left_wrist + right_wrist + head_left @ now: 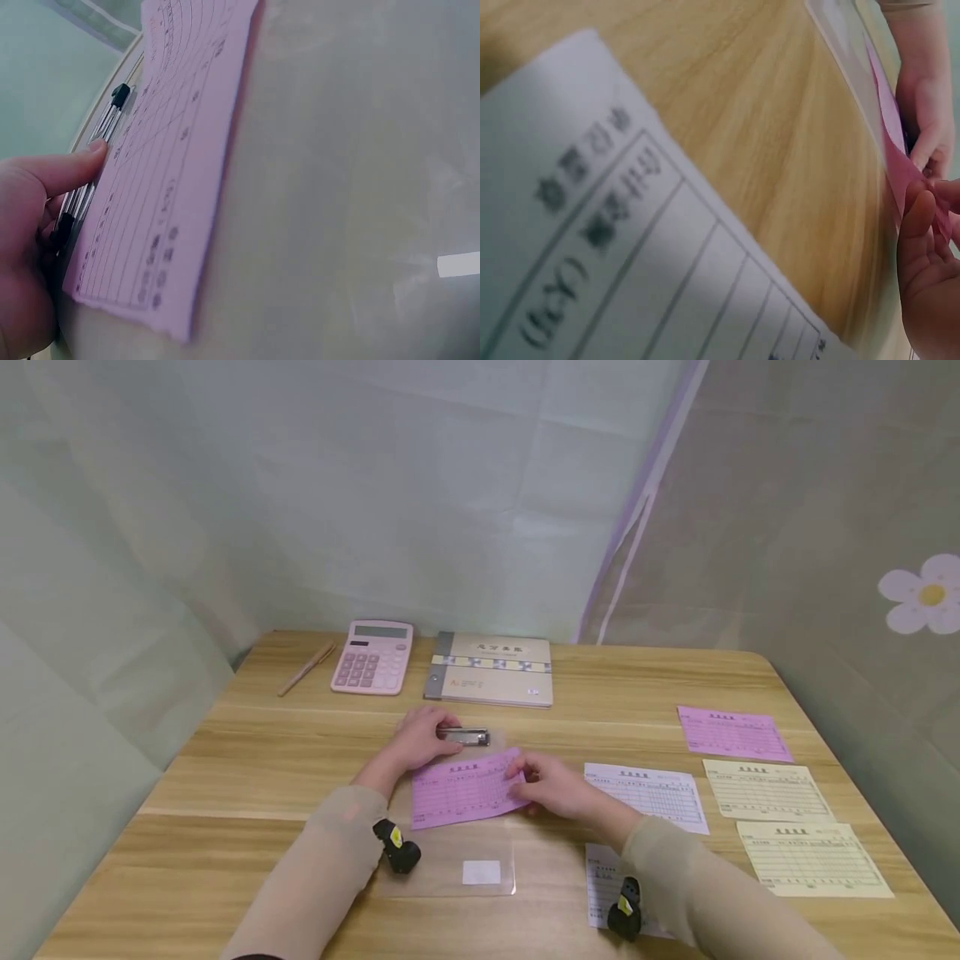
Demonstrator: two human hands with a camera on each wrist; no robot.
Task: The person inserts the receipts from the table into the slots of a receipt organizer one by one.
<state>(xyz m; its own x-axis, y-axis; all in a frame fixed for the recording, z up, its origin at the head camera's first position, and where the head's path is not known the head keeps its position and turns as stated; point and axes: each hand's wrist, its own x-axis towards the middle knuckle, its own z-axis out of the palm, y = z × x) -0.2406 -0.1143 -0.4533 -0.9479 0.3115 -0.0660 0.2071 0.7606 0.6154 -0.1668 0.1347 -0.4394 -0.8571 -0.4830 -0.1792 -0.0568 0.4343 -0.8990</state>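
Note:
A clear clipboard with a metal clip at its far end lies in the middle of the table. My left hand grips that clip, its thumb on the near side and the other fingers partly hidden behind it in the left wrist view. Over the clipboard is a pink printed form, its top edge close against the clip. At the form's right edge, my right hand pinches the paper between thumb and fingers. The form bends and lifts there, as the right wrist view also shows.
Two white forms lie right of the clipboard, the nearer one partly under my right forearm. Farther right are another pink form and two yellow forms. A calculator, a pen and an account book lie along the back.

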